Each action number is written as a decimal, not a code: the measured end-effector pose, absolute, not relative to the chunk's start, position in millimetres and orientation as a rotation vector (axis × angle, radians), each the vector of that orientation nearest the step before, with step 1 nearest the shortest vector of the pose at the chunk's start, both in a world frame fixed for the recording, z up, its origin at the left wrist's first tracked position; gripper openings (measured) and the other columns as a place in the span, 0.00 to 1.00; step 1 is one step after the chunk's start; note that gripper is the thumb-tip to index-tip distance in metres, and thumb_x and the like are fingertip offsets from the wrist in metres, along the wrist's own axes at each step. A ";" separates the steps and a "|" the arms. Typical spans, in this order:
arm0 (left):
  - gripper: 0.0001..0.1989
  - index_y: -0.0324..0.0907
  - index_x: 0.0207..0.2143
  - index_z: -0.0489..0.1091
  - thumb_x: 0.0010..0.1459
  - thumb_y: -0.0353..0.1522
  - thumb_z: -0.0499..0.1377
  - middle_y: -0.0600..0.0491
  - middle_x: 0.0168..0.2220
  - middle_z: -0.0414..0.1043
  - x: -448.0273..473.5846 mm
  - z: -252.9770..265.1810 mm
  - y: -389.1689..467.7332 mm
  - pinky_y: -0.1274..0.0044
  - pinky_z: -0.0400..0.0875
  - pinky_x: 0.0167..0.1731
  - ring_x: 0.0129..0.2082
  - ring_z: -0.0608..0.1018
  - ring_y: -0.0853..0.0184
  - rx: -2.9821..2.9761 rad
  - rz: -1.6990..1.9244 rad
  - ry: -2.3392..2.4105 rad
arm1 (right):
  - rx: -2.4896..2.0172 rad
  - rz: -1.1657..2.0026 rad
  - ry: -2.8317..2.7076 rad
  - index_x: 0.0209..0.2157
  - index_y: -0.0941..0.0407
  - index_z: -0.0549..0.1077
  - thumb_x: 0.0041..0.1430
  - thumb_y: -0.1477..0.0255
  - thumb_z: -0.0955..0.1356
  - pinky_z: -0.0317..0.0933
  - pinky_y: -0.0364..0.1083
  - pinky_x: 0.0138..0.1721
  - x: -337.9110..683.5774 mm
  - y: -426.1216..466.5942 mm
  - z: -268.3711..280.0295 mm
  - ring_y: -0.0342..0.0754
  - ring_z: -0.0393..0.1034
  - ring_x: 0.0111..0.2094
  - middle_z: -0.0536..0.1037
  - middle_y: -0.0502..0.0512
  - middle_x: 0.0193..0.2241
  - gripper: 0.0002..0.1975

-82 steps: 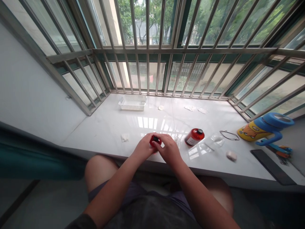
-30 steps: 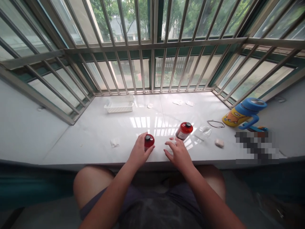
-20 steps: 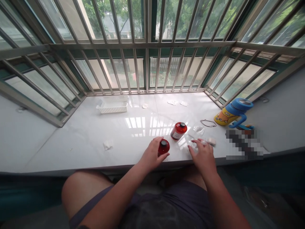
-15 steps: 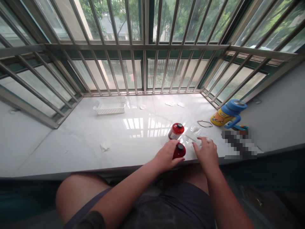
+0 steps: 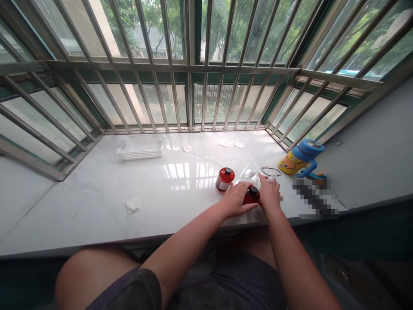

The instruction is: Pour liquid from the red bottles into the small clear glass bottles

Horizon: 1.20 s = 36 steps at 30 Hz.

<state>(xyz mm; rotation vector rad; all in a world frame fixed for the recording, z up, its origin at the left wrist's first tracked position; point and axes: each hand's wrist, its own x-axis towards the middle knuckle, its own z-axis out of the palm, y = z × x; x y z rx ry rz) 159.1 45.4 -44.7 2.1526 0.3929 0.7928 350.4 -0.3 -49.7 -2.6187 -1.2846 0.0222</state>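
My left hand (image 5: 240,199) is wrapped round the left side of a red bottle (image 5: 252,196) with a black cap, close to the counter's front edge. My right hand (image 5: 270,191) is right beside that bottle, its curled fingers at a clear plastic bag (image 5: 248,173) behind it. How the fingertips grip the plastic is partly hidden. A second red bottle (image 5: 225,180), with a black cap and a white label, stands upright on the counter to the left of the bag.
On the white counter (image 5: 180,206) sit a white perforated basket (image 5: 142,154), crumpled white scraps (image 5: 132,206), and a thin dark loop (image 5: 271,171). A blue and yellow handled flask (image 5: 300,158) stands at the right, near a blurred dark object (image 5: 314,198). Metal window bars (image 5: 190,99) close off the back.
My left hand has shifted the red bottle rightward and away from the edge, towards the clear plastic. My right hand has come in close to the bottle. The view has swung slightly right.
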 end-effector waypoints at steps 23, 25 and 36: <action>0.34 0.48 0.68 0.56 0.66 0.43 0.65 0.42 0.67 0.65 -32.4 -46.1 127.8 0.55 0.65 0.69 0.68 0.70 0.50 2.119 1.004 1.098 | -2.012 0.026 -1.977 0.72 0.41 0.62 0.66 0.62 0.70 0.64 0.56 0.58 189.7 128.5 -56.5 0.64 0.55 0.66 0.67 0.60 0.64 0.35; 0.33 0.49 0.68 0.56 0.67 0.43 0.64 0.42 0.66 0.65 -45.0 -48.3 119.4 0.55 0.64 0.69 0.68 0.69 0.50 2.118 1.045 1.126 | -1.979 0.037 -2.003 0.73 0.42 0.61 0.66 0.63 0.71 0.65 0.56 0.57 173.4 130.5 -56.7 0.64 0.55 0.66 0.67 0.61 0.64 0.36; 0.34 0.47 0.70 0.51 0.69 0.43 0.62 0.38 0.68 0.61 3.8 -57.7 106.4 0.53 0.64 0.69 0.70 0.67 0.49 2.115 1.068 1.048 | -2.137 -0.029 -1.790 0.63 0.48 0.72 0.66 0.64 0.69 0.63 0.56 0.60 257.0 95.9 -65.6 0.64 0.56 0.65 0.68 0.62 0.62 0.25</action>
